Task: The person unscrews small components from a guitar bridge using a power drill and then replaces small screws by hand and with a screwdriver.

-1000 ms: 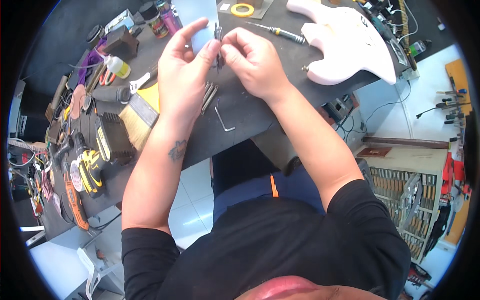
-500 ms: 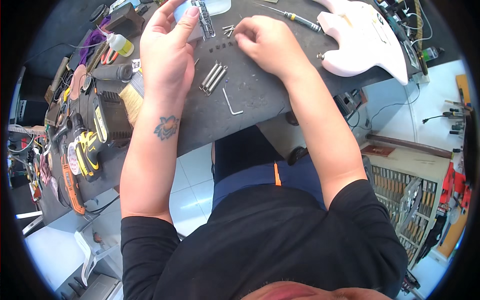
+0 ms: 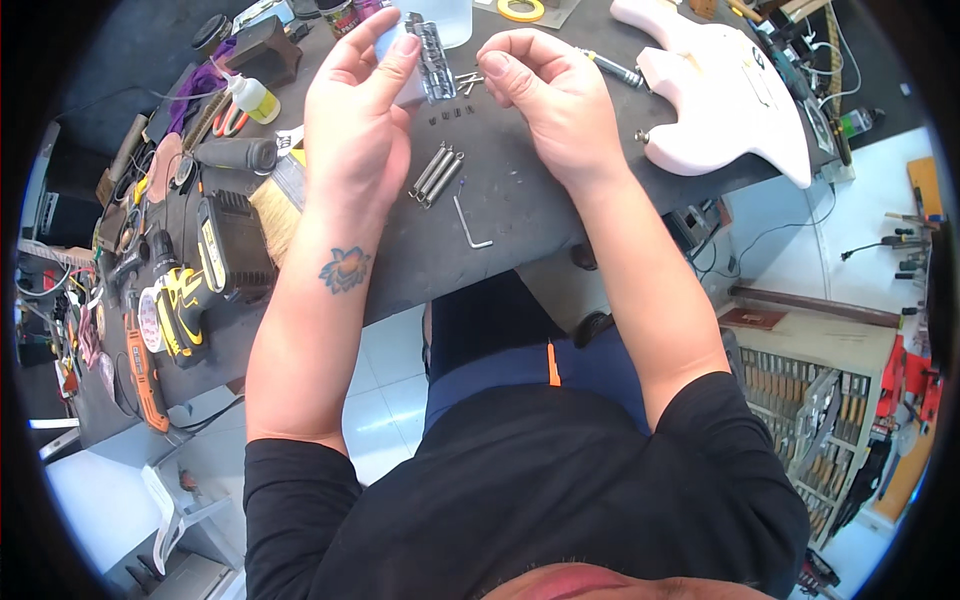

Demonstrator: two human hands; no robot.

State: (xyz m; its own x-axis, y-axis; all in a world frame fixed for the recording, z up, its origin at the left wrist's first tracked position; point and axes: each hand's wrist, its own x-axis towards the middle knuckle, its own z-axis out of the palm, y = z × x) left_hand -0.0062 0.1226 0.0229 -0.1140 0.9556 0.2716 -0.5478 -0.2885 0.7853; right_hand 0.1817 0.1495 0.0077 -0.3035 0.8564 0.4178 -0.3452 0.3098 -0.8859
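Note:
My left hand (image 3: 358, 120) holds a dark metal guitar bridge (image 3: 432, 62) on edge between thumb and fingers. Across from it, my right hand (image 3: 552, 100) is closed, thumb against forefinger, close to the bridge; anything in that pinch is too small to make out. Below the bridge lie several short dark screws (image 3: 452, 115) in a row, with longer silver screws (image 3: 467, 82) beside the right fingertips. Closer to me rest three coil springs (image 3: 437, 177) and an L-shaped hex key (image 3: 470, 222).
A pale pink guitar body (image 3: 725, 95) lies at right, partly over a screwdriver (image 3: 615, 68). To the left are a glue bottle (image 3: 255, 98), a brush (image 3: 282, 200), a battery charger (image 3: 235, 240) and a yellow drill (image 3: 180, 310). A translucent tray (image 3: 452, 25) stands behind the bridge.
My right hand has lifted off the table by the screws, turned thumb-up and come into a pinch near the bridge. My left hand still holds the bridge. The view has shifted slightly.

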